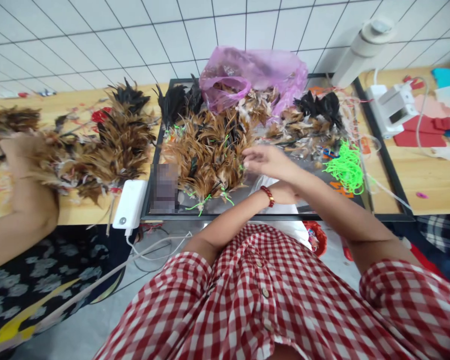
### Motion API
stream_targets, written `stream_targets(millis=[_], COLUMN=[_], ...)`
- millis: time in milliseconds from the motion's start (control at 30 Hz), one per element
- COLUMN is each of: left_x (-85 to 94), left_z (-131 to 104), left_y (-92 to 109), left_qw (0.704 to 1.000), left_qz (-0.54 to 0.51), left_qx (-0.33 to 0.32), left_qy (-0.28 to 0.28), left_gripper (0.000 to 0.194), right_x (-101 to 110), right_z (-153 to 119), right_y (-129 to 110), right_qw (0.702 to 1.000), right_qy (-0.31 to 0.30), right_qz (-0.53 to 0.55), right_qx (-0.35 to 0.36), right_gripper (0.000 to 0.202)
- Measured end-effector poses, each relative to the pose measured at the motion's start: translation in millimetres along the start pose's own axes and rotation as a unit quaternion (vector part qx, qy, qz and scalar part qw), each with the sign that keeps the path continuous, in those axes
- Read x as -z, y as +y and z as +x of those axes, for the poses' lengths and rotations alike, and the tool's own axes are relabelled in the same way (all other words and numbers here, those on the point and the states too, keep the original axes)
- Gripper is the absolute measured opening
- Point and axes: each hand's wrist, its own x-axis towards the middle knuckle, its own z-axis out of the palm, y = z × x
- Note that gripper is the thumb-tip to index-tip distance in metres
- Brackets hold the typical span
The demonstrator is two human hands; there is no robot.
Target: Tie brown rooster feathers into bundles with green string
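My right hand is at the right edge of a heap of brown feathers. Its fingers are bent and close together; whatever they may hold is too small to make out. Below it, my left hand, with a red bead bracelet on the wrist, reaches under my right forearm. Its fingers are hidden, so I cannot tell whether they are open or closed. White material lies beside both hands. Bright green string is bunched to the right, and short green ends stick out of the feather heap.
A black-framed tray surrounds the work. At its back are a pink plastic bag and black feathers. A white power bank sits left, near another person's arm and more feathers. A white cylinder stands back right.
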Motion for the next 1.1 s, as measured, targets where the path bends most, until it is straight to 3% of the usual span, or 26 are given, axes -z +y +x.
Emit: stream_targets(millis=[100,233,300,367,433,633,700,800,867,933,1033,1100], left_x=[11.1,43.7,58.9,68.6,73.0,75.4,76.5,76.7,74.1,68.9,58.8,53.4], left_z=[24,67,83,90,90,83,84,80,75,68,62,61], left_y=[-12,-37,-51,-62,-70,-85,-87,-83,-75,-65,-47,-38], left_qw=[0.999,0.976,0.950,0.911,0.885,0.854,0.854,0.899,0.943,0.968,0.982,0.962], left_qz=[-0.033,-0.203,-0.240,-0.267,-0.285,-0.311,-0.297,-0.192,-0.085,-0.034,-0.085,-0.186], left_qx=[0.001,0.073,0.120,0.149,0.156,0.150,0.149,0.113,0.064,0.045,0.083,0.162], left_qy=[0.009,0.039,0.160,0.277,0.334,0.389,0.399,0.378,0.314,0.243,0.149,0.113], left_gripper=[0.015,0.006,0.010,0.014,0.014,0.008,0.008,0.007,0.012,0.011,0.015,0.013], right_x=[56,121,135,135,124,88,86,90,93,96,97,97], right_z=[-4,-9,-7,1,14,61,69,65,51,34,12,6], right_y=[16,53,66,70,66,44,42,41,41,43,54,65], right_qw=[0.983,0.939,0.918,0.898,0.881,0.838,0.828,0.812,0.802,0.798,0.816,0.837], right_qy=[0.140,0.297,0.325,0.312,0.259,0.134,0.088,0.077,0.106,0.136,0.192,0.263], right_qz=[-0.033,-0.137,-0.209,-0.299,-0.382,-0.511,-0.536,-0.557,-0.555,-0.542,-0.490,-0.417], right_qx=[0.112,0.105,0.082,0.082,0.103,0.138,0.140,0.157,0.194,0.227,0.240,0.235], right_gripper=[0.023,0.021,0.022,0.022,0.023,0.050,0.045,0.027,0.031,0.031,0.026,0.021])
